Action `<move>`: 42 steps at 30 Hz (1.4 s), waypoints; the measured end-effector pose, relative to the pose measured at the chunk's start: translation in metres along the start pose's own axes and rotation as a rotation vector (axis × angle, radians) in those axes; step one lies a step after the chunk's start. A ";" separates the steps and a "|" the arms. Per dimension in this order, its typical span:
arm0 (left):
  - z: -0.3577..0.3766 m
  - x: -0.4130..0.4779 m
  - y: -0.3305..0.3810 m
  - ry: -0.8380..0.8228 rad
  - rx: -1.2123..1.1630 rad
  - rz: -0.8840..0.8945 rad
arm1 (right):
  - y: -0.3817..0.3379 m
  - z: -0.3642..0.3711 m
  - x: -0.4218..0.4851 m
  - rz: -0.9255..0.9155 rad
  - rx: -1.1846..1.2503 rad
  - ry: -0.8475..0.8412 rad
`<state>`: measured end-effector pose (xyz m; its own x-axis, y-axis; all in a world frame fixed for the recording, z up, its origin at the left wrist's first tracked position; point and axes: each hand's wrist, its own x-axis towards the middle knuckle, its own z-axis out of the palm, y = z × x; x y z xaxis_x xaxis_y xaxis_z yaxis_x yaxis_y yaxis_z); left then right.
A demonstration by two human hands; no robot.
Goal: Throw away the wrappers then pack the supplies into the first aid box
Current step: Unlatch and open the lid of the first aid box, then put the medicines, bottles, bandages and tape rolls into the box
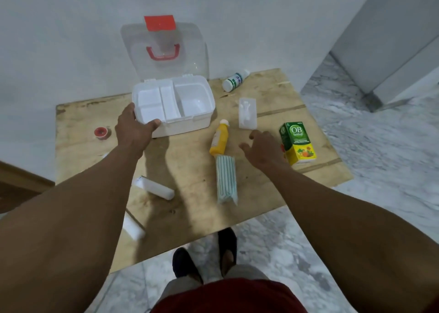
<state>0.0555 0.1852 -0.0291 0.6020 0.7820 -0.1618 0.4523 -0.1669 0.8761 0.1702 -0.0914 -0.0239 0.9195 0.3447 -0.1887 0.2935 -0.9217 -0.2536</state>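
White packet (134, 227) half behind forearm

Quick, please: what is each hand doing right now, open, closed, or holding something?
Left hand: open, gripping the box corner.
Right hand: open, holding nothing.

1. The white first aid box (190, 122) stands open at the back, its clear lid (166, 51) upright.
2. A yellow bottle (219, 139), a striped pack (226, 179) and a green-yellow carton (297, 142) lie near it.
3. A white bottle (234, 81) lies on its side behind.
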 end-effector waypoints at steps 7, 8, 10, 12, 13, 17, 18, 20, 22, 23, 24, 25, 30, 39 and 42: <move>0.001 -0.007 0.011 0.001 -0.016 -0.001 | 0.042 -0.020 -0.007 0.126 -0.041 0.105; 0.002 -0.008 0.012 0.002 -0.017 -0.005 | 0.048 -0.021 -0.008 0.144 -0.059 0.112; 0.003 -0.008 0.014 0.006 -0.012 -0.007 | 0.058 -0.024 -0.006 0.175 -0.104 0.115; 0.006 -0.010 0.016 0.013 -0.014 -0.023 | 0.067 -0.027 -0.002 0.197 -0.140 0.099; 0.007 -0.012 0.019 0.020 -0.015 -0.032 | 0.072 -0.028 0.002 0.203 -0.154 0.088; 0.010 -0.017 0.026 0.031 -0.009 -0.042 | 0.084 -0.028 0.015 0.249 -0.145 0.056; 0.010 -0.017 0.026 0.025 -0.011 -0.038 | 0.085 -0.028 0.018 0.258 -0.145 0.045; 0.009 -0.017 0.026 0.020 -0.018 -0.036 | 0.088 -0.028 0.023 0.268 -0.140 0.018; 0.009 -0.017 0.027 0.031 -0.017 -0.033 | 0.089 -0.027 0.026 0.276 -0.122 -0.006; 0.009 -0.017 0.027 0.032 -0.025 -0.034 | 0.089 -0.026 0.028 0.282 -0.125 -0.013; 0.009 -0.017 0.027 0.028 -0.040 -0.034 | 0.089 -0.026 0.029 0.295 -0.137 -0.016; 0.008 -0.017 0.027 0.021 -0.052 -0.035 | 0.089 -0.025 0.030 0.318 -0.146 -0.019; 0.007 -0.015 0.024 0.003 -0.064 -0.021 | 0.087 -0.026 0.031 0.457 -0.110 0.012; 0.000 -0.004 0.012 0.024 -0.035 -0.029 | -0.009 -0.066 0.043 0.002 0.283 0.301; -0.001 -0.003 0.011 0.022 -0.011 -0.018 | -0.057 -0.077 0.045 -0.126 0.183 0.205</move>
<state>0.0582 0.1815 -0.0191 0.5791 0.7979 -0.1671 0.4553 -0.1466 0.8782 0.2148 -0.0373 0.0548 0.9179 0.3940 0.0461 0.3738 -0.8202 -0.4330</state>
